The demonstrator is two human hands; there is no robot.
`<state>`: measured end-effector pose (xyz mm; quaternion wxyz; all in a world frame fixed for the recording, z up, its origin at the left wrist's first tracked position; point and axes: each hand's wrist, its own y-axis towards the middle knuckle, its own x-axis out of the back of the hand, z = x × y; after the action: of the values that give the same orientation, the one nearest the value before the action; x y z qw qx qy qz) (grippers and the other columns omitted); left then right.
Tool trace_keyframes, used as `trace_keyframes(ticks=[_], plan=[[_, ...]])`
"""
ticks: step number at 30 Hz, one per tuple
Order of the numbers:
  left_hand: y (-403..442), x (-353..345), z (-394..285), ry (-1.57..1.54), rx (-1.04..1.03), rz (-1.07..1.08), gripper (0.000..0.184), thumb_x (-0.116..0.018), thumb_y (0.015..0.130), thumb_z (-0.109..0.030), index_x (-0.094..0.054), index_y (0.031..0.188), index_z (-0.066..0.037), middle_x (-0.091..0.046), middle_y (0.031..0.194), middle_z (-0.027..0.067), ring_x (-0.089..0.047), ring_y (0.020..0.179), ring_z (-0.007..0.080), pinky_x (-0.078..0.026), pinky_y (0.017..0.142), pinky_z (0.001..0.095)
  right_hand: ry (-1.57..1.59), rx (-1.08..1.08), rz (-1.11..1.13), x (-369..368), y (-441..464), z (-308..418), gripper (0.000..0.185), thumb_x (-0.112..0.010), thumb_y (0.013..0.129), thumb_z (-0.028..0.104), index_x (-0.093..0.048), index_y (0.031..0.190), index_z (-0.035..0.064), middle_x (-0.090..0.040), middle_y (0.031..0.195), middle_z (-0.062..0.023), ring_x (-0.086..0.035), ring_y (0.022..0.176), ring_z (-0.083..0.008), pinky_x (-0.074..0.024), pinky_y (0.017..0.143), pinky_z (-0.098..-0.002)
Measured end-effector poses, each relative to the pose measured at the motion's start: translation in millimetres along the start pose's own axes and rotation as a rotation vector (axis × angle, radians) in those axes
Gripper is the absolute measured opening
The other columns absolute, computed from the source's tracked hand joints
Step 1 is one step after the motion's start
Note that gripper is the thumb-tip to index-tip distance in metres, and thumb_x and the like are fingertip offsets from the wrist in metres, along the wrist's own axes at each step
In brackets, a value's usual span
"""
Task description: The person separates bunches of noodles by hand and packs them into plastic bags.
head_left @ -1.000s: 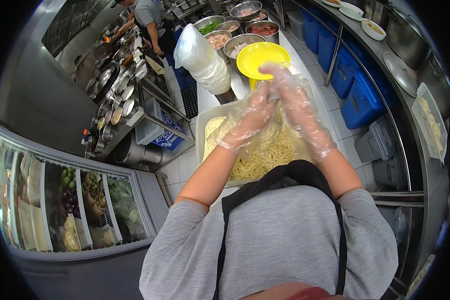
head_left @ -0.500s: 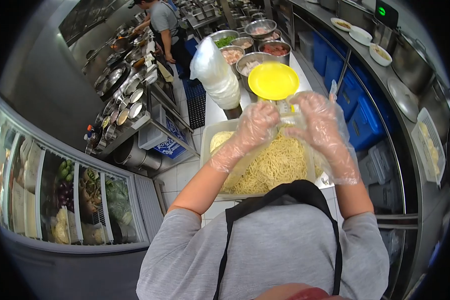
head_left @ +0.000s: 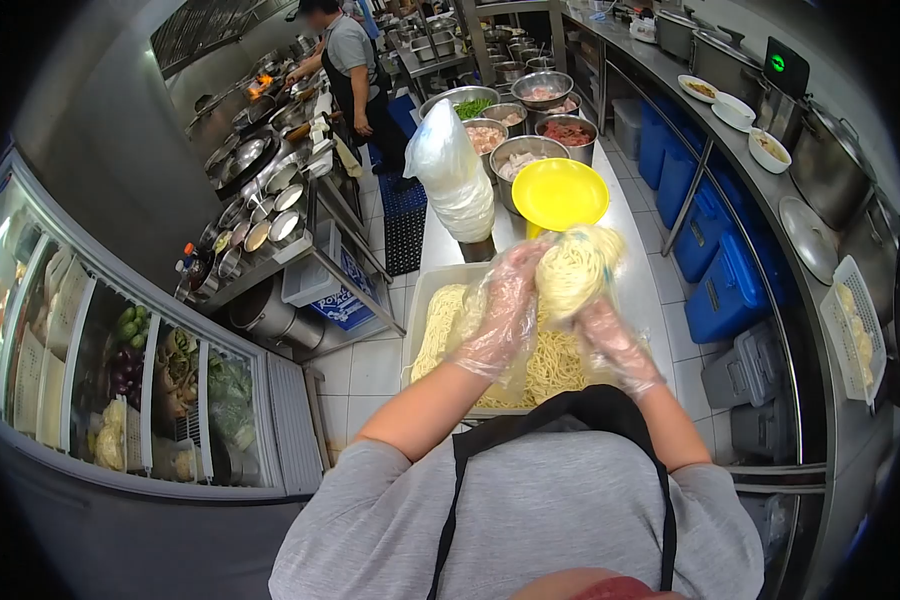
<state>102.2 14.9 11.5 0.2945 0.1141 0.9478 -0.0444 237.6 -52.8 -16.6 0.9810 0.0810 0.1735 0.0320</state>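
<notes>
A bag of pale noodles [head_left: 574, 272] is held up between both gloved hands, in front of the yellow plate [head_left: 560, 194]. My left hand [head_left: 511, 295] presses its left side, with the fingers partly hidden. From below and to the right, my right hand [head_left: 610, 335] grips the bag. Under the hands is a plastic tub [head_left: 417, 315] with loose noodles [head_left: 553, 372] in the middle and a paler pile [head_left: 440, 330] at the left. Both hands wear clear plastic gloves.
A stack of clear bags [head_left: 452, 180] stands behind the tub. Metal bowls [head_left: 525, 160] of meat and greens fill the far table. A person [head_left: 353, 70] works at the stove, upper left. A glass-topped fridge [head_left: 270, 400] is left, blue bins [head_left: 727, 285] right.
The bag of noodles now shows raised between my hands, which have come closer together. The view has shifted, so the tub and plate sit lower in the picture.
</notes>
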Motion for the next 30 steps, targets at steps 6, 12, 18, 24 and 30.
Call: trace_keyframes(ticks=[6, 12, 18, 24, 30], plan=[[-4.7, 28.2, 46.0, 0.279, -0.143, -0.077, 0.013, -0.056, 0.095, -0.014, -0.060, 0.098, -0.002, -0.060, 0.092, 0.0022, -0.055, 0.083, 0.0093, -0.045, 0.078, 0.0246, -0.949, 0.110, 0.070, -5.3, 13.0, -15.3, 0.014, -0.058, 0.090, 0.016, -0.063, 0.088, 0.0036, -0.062, 0.078, -0.0142, -0.062, 0.077, -0.0269, -0.0459, 0.071, -0.0393], [-2.4, 55.2, 51.3, 0.820, -0.423, 0.041, 0.012, -0.057, 0.094, -0.014, -0.060, 0.096, -0.002, -0.058, 0.087, -0.0005, -0.052, 0.079, 0.0073, -0.043, 0.074, 0.0237, -1.358, 0.456, 0.084, 4.0, 21.6, -2.1, 0.022, -0.055, 0.091, 0.022, -0.061, 0.084, 0.0022, -0.059, 0.087, -0.0157, -0.056, 0.085, -0.0339, -0.0428, 0.071, -0.0421], [-9.1, 58.0, 55.3, 0.489, -0.059, 0.156, 0.010, -0.061, 0.092, -0.013, -0.061, 0.096, -0.004, -0.058, 0.089, -0.0017, -0.052, 0.082, 0.0070, -0.043, 0.076, 0.0229, -0.510, 0.121, 0.089, 34.2, 24.0, -26.8, 0.019, -0.057, 0.092, 0.023, -0.062, 0.092, 0.0039, -0.052, 0.086, -0.0042, -0.052, 0.081, -0.0155, -0.0426, 0.073, -0.0280], [1.5, 55.4, 54.8, 0.711, -0.169, 0.348, 0.014, -0.067, 0.087, -0.013, -0.061, 0.093, -0.003, -0.057, 0.092, 0.0014, -0.051, 0.086, 0.0101, -0.043, 0.081, 0.0264, -0.085, -0.276, -0.132, 24.7, 18.8, -22.6, 0.022, -0.056, 0.095, 0.025, -0.061, 0.100, 0.0042, -0.055, 0.096, 0.0011, -0.053, 0.087, -0.0085, -0.0426, 0.079, -0.0225], [9.4, 73.5, 65.8, 0.626, -0.140, 0.410, 0.017, -0.069, 0.085, -0.012, -0.057, 0.094, -0.005, -0.054, 0.094, 0.0007, -0.050, 0.093, 0.0106, -0.041, 0.085, 0.0279, 0.517, -0.314, 0.037, 58.4, 25.1, -48.2, 0.022, -0.058, 0.094, 0.027, -0.060, 0.104, 0.0074, -0.057, 0.097, -0.0003, -0.052, 0.094, -0.0098, -0.0423, 0.087, -0.0263]])
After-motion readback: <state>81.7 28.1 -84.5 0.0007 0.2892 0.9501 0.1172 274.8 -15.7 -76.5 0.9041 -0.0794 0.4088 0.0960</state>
